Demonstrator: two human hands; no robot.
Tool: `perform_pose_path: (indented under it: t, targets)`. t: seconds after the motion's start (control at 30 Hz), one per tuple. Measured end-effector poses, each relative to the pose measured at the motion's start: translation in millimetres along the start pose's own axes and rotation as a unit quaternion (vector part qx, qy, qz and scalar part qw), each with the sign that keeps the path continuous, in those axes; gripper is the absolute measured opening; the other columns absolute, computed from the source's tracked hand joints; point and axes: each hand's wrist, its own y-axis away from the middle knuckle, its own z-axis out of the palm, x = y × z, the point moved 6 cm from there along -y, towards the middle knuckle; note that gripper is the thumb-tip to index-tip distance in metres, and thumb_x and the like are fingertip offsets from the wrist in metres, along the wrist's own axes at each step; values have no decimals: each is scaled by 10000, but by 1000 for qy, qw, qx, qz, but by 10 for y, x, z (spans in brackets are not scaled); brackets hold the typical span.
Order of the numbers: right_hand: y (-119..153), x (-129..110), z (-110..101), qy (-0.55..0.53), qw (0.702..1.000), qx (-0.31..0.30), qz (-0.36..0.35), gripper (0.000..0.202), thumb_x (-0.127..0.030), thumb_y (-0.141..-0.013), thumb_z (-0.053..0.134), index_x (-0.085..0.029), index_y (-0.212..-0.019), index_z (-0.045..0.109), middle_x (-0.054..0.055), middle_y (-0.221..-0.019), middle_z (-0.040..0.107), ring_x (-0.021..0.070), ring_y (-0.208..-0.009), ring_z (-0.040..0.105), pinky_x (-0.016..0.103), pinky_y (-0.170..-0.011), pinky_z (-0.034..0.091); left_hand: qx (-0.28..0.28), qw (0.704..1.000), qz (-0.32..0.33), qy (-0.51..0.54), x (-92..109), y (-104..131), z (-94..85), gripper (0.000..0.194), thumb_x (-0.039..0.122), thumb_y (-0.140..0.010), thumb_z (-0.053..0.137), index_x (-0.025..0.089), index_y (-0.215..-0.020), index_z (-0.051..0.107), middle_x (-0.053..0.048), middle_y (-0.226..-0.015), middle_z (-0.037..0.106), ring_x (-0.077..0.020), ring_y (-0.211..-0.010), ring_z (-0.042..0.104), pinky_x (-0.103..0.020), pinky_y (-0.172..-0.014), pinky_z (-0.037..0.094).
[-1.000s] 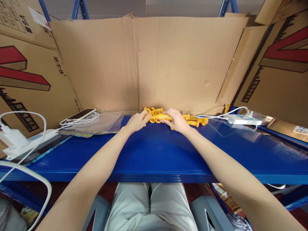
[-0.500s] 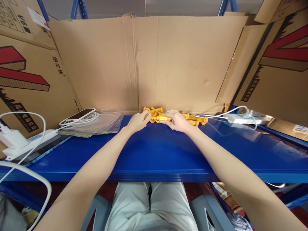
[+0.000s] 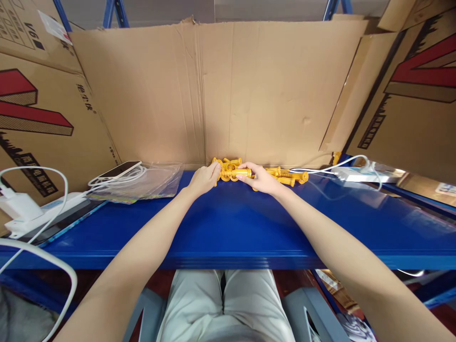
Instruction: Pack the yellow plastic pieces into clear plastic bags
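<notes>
Several yellow plastic tube-like pieces with flared ends lie in a pile (image 3: 228, 164) at the back of the blue shelf, against the cardboard. My left hand (image 3: 204, 180) is at the pile's left end, fingers closed around part of a yellow piece that is mostly hidden. My right hand (image 3: 261, 179) pinches a ribbed yellow tube piece (image 3: 243, 173) between thumb and fingers. This tube lies level and points left, toward my left hand. More yellow pieces (image 3: 290, 177) lie just right of my right hand.
Upright cardboard (image 3: 285, 95) walls the back and sides. At left are a phone (image 3: 121, 169) with a coiled white cable, a clear plastic bag (image 3: 160, 183) and a power strip with charger (image 3: 21, 206). Another white strip (image 3: 363, 175) with a cable lies at right. The blue shelf's front edge (image 3: 228, 262) is before my legs.
My left thumb and fingers have drawn together at the pile. My right fingers have shifted slightly, and the ribbed yellow tube between them shows more clearly and sits a little higher.
</notes>
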Motion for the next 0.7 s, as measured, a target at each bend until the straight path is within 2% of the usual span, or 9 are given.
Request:
perform_pose_path:
  t: [0.1,0.2,0.47,0.6,0.7]
  targets:
    - [8,-54,-31,51,995,38,-82,340,-473,-786,598,-186,-965,570,82,-920,622,212,-848,584,362,-783,459,10,999,-15,51,-32,-12,-1,399,365,-947,180,206,-848,532,-16,-641,610,-173,-643,595,-266,-633,407]
    - [18,-66,-42,68,992,38,-96,325,-474,-796,586,-180,-933,587,93,-918,628,223,-855,593,368,-797,459,4,997,-22,76,-31,-14,6,419,371,-944,171,203,-827,537,-14,-626,604,-173,-644,591,-270,-640,410]
    - [24,-59,-35,-27,999,1,17,318,-483,-738,635,-177,-819,597,23,-753,608,154,-673,547,299,-646,450,2,1000,-20,7,30,0,-27,405,312,-944,173,202,-886,559,-21,-585,603,-207,-695,629,-295,-690,421]
    - [26,-5,-5,-97,992,-12,80,313,-477,-699,671,-179,-744,587,-17,-609,541,106,-527,477,239,-494,374,4,999,-15,-37,78,16,-46,404,308,-949,168,198,-929,556,-37,-644,634,-216,-712,642,-297,-685,424]
    - [32,81,57,-153,978,-27,138,366,-520,-747,601,-174,-632,567,-37,-471,459,88,-424,418,229,-430,323,-2,996,-3,-87,152,31,-52,364,308,-948,201,184,-981,542,-39,-653,641,-221,-698,649,-294,-666,424]
